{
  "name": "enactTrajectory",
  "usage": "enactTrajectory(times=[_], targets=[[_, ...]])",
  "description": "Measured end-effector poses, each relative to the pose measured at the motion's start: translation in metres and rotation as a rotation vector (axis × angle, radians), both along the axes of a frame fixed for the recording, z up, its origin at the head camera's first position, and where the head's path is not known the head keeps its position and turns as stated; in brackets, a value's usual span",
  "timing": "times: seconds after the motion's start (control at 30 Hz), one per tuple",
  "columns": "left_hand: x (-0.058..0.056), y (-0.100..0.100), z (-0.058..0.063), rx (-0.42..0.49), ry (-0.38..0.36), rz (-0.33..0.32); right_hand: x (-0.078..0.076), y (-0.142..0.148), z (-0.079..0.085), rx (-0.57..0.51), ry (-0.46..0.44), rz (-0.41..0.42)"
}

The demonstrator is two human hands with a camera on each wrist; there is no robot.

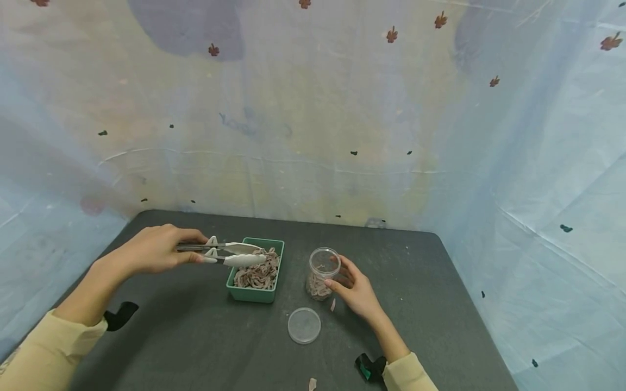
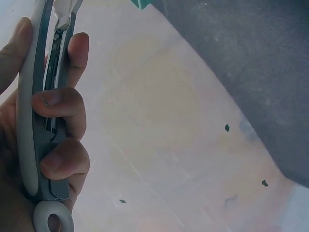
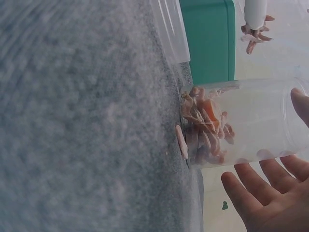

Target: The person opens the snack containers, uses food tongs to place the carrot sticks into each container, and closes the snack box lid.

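Note:
My left hand (image 1: 158, 250) grips a pair of tongs (image 2: 29, 106) by the handles, fingers wrapped round them. Their white tips reach over a green tray (image 1: 251, 295) filled with pinkish-brown curled strips (image 1: 256, 277). In the right wrist view, a few strips (image 3: 256, 38) hang from a white tong tip (image 3: 255, 12), above the tray's height. My right hand (image 1: 359, 290) holds a clear jar (image 1: 324, 263) near its open rim, thumb on one side and fingers on the other. The jar stands upright on the table, with similar strips (image 3: 207, 128) in its lower part.
A clear round lid (image 1: 304, 326) lies on the dark table (image 1: 220, 336) in front of the jar. One loose strip (image 1: 333, 305) lies beside the jar's base, another piece (image 1: 312, 384) near the front edge. Pale sheeting (image 1: 313, 136) hangs behind and at both sides.

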State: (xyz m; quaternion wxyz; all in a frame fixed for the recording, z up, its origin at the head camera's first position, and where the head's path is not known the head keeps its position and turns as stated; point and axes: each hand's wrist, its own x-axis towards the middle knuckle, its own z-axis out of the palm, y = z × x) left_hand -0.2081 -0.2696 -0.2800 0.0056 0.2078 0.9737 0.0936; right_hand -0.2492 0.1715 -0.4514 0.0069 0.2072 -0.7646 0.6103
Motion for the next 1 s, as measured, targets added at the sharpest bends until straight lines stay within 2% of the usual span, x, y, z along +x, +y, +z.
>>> enactTrajectory(times=[0.3,0.43,0.7,1.0], targets=[[0.000,0.007,0.006,0.009,0.036,0.007,0.000,0.001,0.001,-0.001,-0.006,0.000],[0.000,0.013,0.009,0.030,0.044,-0.017,0.000,0.001,0.000,-0.003,-0.004,0.007],[-0.002,0.029,0.016,0.068,0.036,-0.043,0.000,0.001,0.000,0.001,0.019,0.003],[-0.009,0.050,0.016,0.103,0.012,-0.088,0.000,-0.001,0.001,0.001,0.014,-0.004]])
